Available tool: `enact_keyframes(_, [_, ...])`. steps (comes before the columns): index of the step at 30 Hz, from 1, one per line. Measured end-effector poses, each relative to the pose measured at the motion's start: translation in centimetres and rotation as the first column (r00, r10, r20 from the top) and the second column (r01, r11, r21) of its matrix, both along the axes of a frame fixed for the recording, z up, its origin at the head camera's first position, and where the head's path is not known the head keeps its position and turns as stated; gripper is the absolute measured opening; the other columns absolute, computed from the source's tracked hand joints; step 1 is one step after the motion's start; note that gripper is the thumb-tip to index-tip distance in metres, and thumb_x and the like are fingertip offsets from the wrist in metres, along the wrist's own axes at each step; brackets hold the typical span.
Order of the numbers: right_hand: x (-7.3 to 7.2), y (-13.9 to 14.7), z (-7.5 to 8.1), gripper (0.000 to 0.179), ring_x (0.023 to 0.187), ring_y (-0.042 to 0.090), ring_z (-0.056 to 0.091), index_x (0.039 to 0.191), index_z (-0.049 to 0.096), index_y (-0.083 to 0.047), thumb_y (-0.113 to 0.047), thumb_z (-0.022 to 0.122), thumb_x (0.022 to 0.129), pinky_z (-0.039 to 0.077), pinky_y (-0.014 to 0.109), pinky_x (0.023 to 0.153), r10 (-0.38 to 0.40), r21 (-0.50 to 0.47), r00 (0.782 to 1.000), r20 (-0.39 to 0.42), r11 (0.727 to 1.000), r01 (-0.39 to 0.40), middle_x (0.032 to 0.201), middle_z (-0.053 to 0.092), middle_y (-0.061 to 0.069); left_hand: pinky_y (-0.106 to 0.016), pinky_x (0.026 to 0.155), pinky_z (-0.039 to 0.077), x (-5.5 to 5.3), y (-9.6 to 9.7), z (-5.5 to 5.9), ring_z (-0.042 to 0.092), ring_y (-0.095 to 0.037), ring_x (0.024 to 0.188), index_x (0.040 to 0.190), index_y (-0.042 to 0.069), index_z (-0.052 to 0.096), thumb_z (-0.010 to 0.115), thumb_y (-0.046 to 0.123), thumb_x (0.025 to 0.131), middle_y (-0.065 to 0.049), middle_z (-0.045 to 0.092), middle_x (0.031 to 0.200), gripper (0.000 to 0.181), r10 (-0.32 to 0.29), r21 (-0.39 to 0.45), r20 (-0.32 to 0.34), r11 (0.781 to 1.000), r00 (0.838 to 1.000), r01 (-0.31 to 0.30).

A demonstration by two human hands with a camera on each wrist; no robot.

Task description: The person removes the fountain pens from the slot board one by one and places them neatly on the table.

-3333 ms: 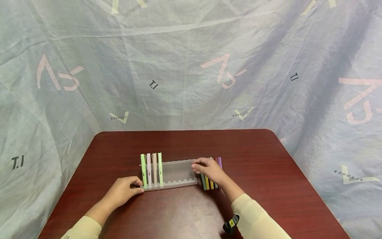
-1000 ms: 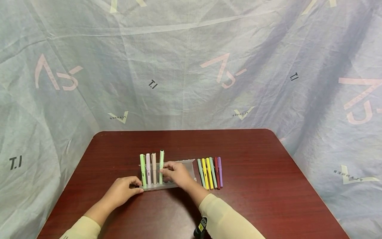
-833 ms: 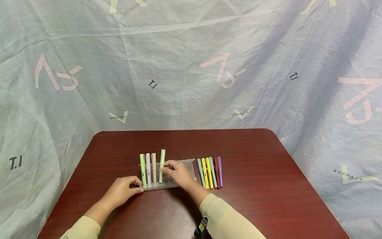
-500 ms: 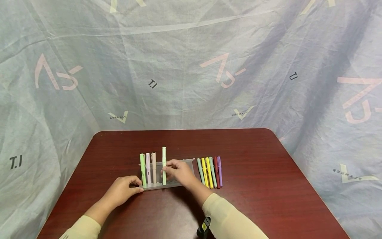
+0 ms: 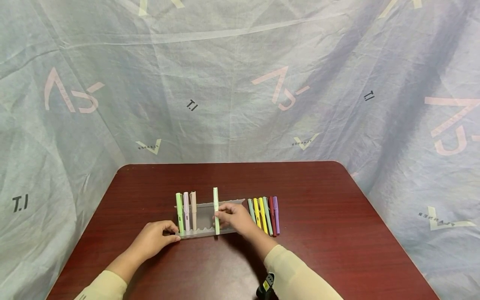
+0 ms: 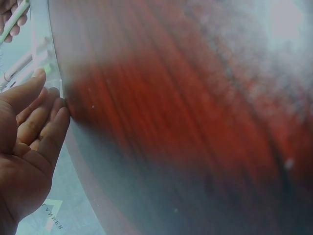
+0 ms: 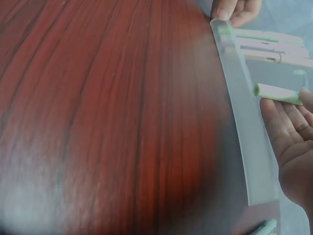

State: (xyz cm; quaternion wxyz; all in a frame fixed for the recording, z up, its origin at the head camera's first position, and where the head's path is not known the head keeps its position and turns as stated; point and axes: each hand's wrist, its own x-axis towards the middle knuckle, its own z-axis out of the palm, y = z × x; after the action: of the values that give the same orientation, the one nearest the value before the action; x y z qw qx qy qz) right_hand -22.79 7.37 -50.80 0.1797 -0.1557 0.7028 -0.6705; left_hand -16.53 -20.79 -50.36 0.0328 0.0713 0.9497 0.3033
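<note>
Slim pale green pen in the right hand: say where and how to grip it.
The pale green pen is probably best pinched at its far end, from the left: that straight end juts past the right hand, which holds the middle from the right.

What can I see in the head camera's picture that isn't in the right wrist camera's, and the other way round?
Only the head view shows the yellow pens, the dark red pen, the purple pen and the cream sleeves.

Only the right wrist view shows the palm side of the right hand.

Both show the left hand at a corner of the clear tray, the bright green pen, pink pen and beige pen resting in it, the pale green pen pinched in the right hand, and the table.
</note>
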Motion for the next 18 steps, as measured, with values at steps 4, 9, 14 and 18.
enact_keyframes(4, [-0.1,0.7,0.0,0.034,0.088,0.044,0.07,0.113,0.059,0.016,-0.012,0.065,0.095,0.059,0.043,0.075,-0.003,-0.015,1.0,0.011,1.0,0.003,0.103,0.066,0.036,-0.032,0.073,0.049,0.0,0.0,0.1,0.057,-0.006,0.079,0.087,0.026,0.068,0.08,0.027,0.082,0.013,0.065,0.085,0.012,0.002,-0.003,0.007,1.0,1.0,-0.002])
enact_keyframes(9, [-0.2,1.7,0.0,0.034,0.09,0.046,0.069,0.113,0.058,0.017,-0.012,0.065,0.095,0.059,0.044,0.074,-0.012,-0.019,1.0,0.007,1.0,0.012,0.104,0.065,0.038,-0.031,0.073,0.049,0.1,0.0,0.1,0.057,-0.006,0.079,0.087,0.026,0.068,0.08,0.027,0.082,0.013,0.065,0.084,0.012,0.001,0.0,0.005,1.0,1.0,-0.001])
enact_keyframes(14, [-0.3,2.8,0.0,0.033,0.091,0.048,0.068,0.112,0.058,0.016,-0.012,0.064,0.095,0.058,0.045,0.075,-0.024,-0.022,1.0,0.014,0.999,0.024,0.105,0.065,0.037,-0.031,0.073,0.049,0.0,0.0,0.0,0.057,-0.005,0.079,0.086,0.027,0.068,0.08,0.027,0.082,0.014,0.064,0.084,0.012,0.003,-0.001,0.002,1.0,1.0,-0.003])
enact_keyframes(18, [-0.5,3.7,0.1,0.034,0.09,0.045,0.069,0.112,0.058,0.016,-0.012,0.065,0.095,0.059,0.044,0.074,-0.045,-0.015,0.999,0.012,0.999,0.045,0.105,0.065,0.036,-0.031,0.073,0.049,0.0,0.0,0.0,0.057,-0.005,0.079,0.087,0.027,0.068,0.08,0.029,0.082,0.014,0.064,0.084,0.012,0.0,-0.007,-0.002,1.0,1.0,0.0])
